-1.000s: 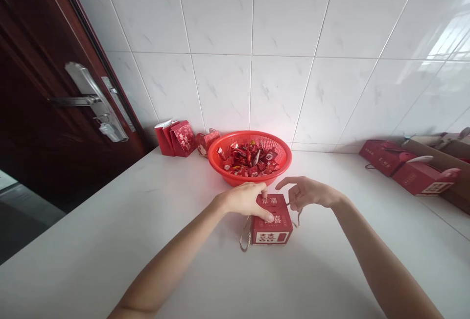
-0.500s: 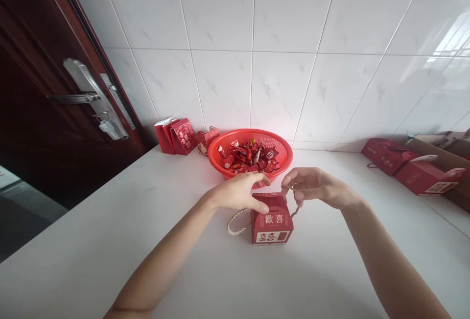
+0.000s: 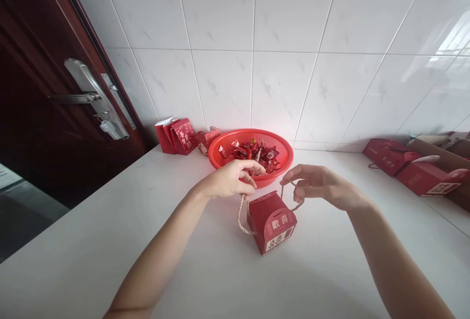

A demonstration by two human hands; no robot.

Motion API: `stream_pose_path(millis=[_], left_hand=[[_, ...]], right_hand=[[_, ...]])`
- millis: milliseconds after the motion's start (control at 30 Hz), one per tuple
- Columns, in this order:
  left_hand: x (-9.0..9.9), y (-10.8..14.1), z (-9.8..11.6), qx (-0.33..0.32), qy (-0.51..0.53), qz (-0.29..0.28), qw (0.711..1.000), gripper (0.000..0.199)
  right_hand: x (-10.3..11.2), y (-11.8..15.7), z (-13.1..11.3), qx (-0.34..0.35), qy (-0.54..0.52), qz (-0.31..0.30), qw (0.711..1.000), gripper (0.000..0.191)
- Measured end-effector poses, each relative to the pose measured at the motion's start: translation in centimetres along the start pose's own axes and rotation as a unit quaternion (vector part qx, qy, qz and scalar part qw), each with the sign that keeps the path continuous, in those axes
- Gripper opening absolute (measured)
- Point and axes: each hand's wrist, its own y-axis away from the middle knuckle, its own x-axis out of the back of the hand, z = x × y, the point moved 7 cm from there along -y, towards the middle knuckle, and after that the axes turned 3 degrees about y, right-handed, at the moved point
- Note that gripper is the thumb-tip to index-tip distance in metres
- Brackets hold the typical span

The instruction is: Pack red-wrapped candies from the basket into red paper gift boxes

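Observation:
A small red gift box [image 3: 270,218] with pale Chinese characters on its front stands between my hands, turned at an angle and closed on top. On its left side a twisted rope handle [image 3: 240,218] rises to my left hand [image 3: 235,179], whose thumb and fingers are closed on the top of that loop. My right hand [image 3: 317,184] pinches the other rope handle [image 3: 282,191] at the box's right side. Just behind the hands, a red plastic basket [image 3: 288,160] holds many wrapped candies [image 3: 240,150], partly hidden by my left hand.
Several red card boxes [image 3: 183,136] stand by the wall at the back left. More red boxes [image 3: 385,156] and an open cardboard carton [image 3: 426,148] sit at the right. The white tabletop [image 3: 183,270] meets a tiled wall; a dark door [image 3: 36,89] is at the left.
My left hand has moved off the box's top and up to the left rope handle, raising it. The box has turned, its front now facing more to the right. My right hand keeps its handle.

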Motion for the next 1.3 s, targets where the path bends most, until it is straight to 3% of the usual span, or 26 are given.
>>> stream_pose_path(millis=[467,633,800,1033,1300], left_hand=[[2.1,0.0,1.2,-0.100,0.091,0.098,0.986,0.035],[0.8,-0.2,1.2,-0.089,0.070,0.051,0.992,0.029],[0.0,-0.4,0.9,-0.089,-0.001,0.030,0.996,0.026],[-0.3,-0.6,0.2,-0.071,-0.098,0.027,0.992,0.029],[-2.1,-1.0,-0.8,-0.018,-0.182,-0.005,0.983,0.028]], right_hand=[[0.9,0.5,-0.4,0.001,0.004,0.025,1.000,0.039],[0.5,0.2,0.2,-0.019,0.033,0.010,0.999,0.044],[0.4,-0.3,0.8,-0.046,0.124,0.045,0.990,0.041],[-1.1,-1.3,1.9,-0.062,0.303,0.062,0.949,0.027],[-2.2,-2.0,2.3,-0.039,0.412,0.088,0.906,0.018]])
